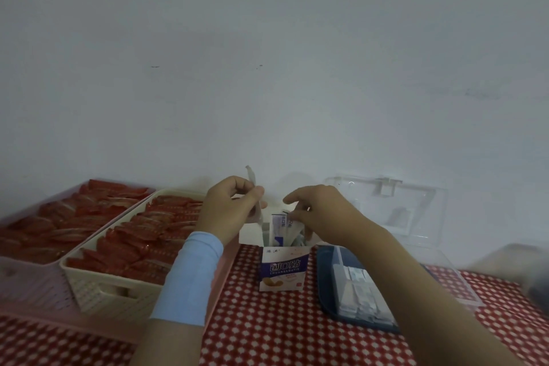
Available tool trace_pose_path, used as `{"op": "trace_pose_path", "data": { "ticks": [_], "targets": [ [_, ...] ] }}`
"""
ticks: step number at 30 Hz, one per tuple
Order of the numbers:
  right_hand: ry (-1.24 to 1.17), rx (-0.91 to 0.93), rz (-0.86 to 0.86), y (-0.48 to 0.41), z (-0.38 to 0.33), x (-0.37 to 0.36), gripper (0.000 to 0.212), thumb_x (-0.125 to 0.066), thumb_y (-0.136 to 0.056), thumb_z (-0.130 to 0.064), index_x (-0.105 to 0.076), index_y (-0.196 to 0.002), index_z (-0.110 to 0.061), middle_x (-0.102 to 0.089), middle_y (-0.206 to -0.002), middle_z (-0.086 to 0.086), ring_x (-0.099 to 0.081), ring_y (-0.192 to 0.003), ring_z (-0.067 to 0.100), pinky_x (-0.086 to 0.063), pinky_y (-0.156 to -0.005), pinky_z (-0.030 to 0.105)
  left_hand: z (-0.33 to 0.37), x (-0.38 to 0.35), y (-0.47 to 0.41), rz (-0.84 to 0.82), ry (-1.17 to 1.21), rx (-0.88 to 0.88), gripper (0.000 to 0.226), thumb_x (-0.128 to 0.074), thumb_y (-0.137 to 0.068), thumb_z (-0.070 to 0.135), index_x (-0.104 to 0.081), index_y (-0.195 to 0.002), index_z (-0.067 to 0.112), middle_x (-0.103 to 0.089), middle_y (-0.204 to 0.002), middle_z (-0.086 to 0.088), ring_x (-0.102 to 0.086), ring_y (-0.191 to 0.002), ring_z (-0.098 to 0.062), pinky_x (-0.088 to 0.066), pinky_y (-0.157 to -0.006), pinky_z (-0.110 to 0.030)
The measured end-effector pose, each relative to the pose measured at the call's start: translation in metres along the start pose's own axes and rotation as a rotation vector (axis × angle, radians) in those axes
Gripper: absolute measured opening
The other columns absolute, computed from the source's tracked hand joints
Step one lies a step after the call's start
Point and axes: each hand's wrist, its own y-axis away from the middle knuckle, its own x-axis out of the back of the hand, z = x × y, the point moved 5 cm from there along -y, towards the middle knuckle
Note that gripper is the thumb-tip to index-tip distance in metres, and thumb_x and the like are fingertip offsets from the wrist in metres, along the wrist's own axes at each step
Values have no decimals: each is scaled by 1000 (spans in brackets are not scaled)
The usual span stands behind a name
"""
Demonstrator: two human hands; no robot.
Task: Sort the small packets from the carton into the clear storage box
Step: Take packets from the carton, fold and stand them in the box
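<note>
**Both hands at the carton, one packet already lifted out**

From my remote seat I look down on a table covered with a red cloth printed with small white shapes. It is pushed up against a plain pale wall that carries a few small dark marks. The light is dim and flat.

The carton stands upright in the middle of the cloth with its top open. Its front is white and purple, and I can read "CHUANGKOUTIE" under three large characters. The smaller print is too blurred to read.

My left hand, with a light blue sleeve on the forearm, is raised just above and left of the carton. Its thumb and fingers pinch a thin packet that sticks up past the knuckles.

My right hand is over the carton's mouth. Its fingers curl down onto the packets standing inside and pinch their tops, while the index finger points left.

The clear storage box sits just right of the carton, its see-through lid standing open against the wall. A few white packets lie in a row in its dark blue bottom part.

On the left, a cream basket is packed with red sachets. A second basket beside it holds more of them, and both rest on a pink tray.
</note>
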Motion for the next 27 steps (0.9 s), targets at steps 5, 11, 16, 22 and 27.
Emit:
{"op": "trace_pose_path", "data": {
  "ticks": [5, 11, 16, 22, 27],
  "targets": [
    [-59, -31, 31, 2, 4, 4, 14, -61, -98, -13, -74, -102, -18, -74, -80, -4, -71, -63, 7, -48, -52, 10, 0, -13, 1, -137, -131, -58, 16, -72, -89, 20, -62, -78, 12, -76, -77, 2, -74, -80, -18, -60, -75, -35],
    [20, -63, 316, 2, 8, 28, 23, -54, -99, -9, -73, -99, -22, -69, -90, -8, -62, -79, 9, -53, -72, 21, -8, -12, -4, -48, -283, -106, 14, -73, -86, 24, -63, -77, 21, -71, -83, 4, -69, -76, -16, -54, -74, -33],
    [-178, 23, 336, 8, -2, 48, 23, -59, -97, -7, -69, -89, -26, -66, -80, -16, -60, -71, 1, -44, -62, 7, 0, -5, -3, -12, 8, -30, 16, -71, -90, 20, -63, -79, 10, -75, -85, -6, -72, -83, -16, -56, -73, -25],
    [-275, 129, 257, 13, -16, 46, 22, -59, -97, -5, -69, -86, -22, -69, -80, -11, -58, -67, -5, -47, -64, 10, 2, -25, 4, -302, 176, 70, 12, -66, -92, 17, -67, -84, 8, -73, -85, -12, -65, -76, -22, -58, -72, -34],
    [-401, 142, 253, 24, -15, 43, 25, -60, -96, -5, -69, -84, -24, -71, -79, -11, -62, -69, -5, -48, -63, 11, 8, -45, 21, -524, 436, 221, 36, -61, -87, 21, -61, -111, -7, -71, -96, -23, -73, -81, -26, -60, -64, -32]
  ]
}}
